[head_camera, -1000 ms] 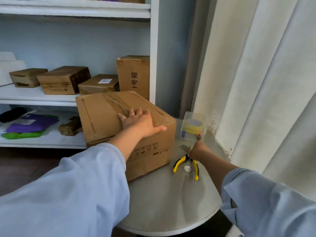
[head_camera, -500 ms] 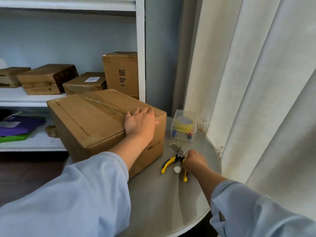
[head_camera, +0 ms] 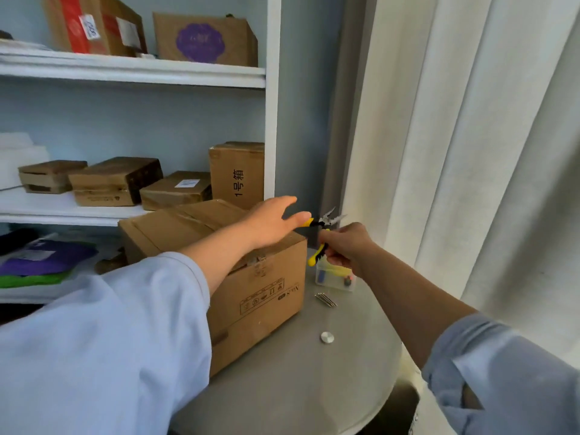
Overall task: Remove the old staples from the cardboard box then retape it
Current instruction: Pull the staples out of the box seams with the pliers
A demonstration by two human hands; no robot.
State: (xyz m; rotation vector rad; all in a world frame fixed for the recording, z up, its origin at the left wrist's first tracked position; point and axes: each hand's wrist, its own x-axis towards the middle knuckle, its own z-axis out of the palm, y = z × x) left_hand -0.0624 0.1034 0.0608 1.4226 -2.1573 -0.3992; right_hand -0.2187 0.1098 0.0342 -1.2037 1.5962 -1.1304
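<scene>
Pliers are now lifted off the table; my right hand is gripping their handles, jaws parted. Left hand is lying flat, fingers straight, steadying the cardboard box on the table. I'm thinking: nose under each staple, lever gently.

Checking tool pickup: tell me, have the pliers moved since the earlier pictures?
Yes. The pliers are off the round table, gripped by the right hand, above the clear plastic container.

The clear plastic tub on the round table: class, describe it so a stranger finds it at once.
Start at the round grey table. Behind the loose nails, right of the big cardboard box, sits the clear plastic tub. It alone is see-through, with yellow and blue contents.
</scene>
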